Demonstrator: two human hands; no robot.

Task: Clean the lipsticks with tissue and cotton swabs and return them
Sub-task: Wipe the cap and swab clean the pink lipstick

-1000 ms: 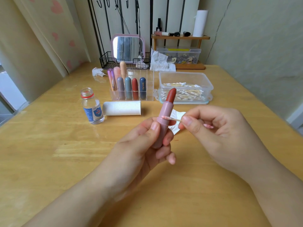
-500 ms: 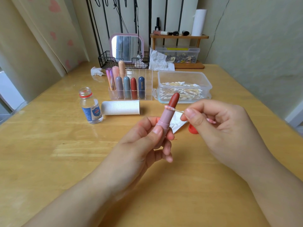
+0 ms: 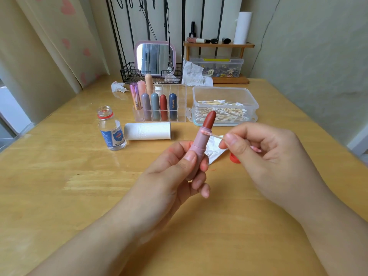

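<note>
L hand (image 3: 175, 172) grips lipstick (image 3: 201, 144), now raised. R hand (image 3: 264, 154) pinches swab (image 3: 214, 135), tip moved up to collar; rim-cleaning underway

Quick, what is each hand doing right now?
Left hand: grips the pink lipstick.
Right hand: pinches a cotton swab against the lipstick's rim.

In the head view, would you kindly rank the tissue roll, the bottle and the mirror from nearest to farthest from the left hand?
1. Tissue roll, lying just beyond the left hand.
2. Bottle, upright, farther left.
3. Mirror, at the table's back.
</note>
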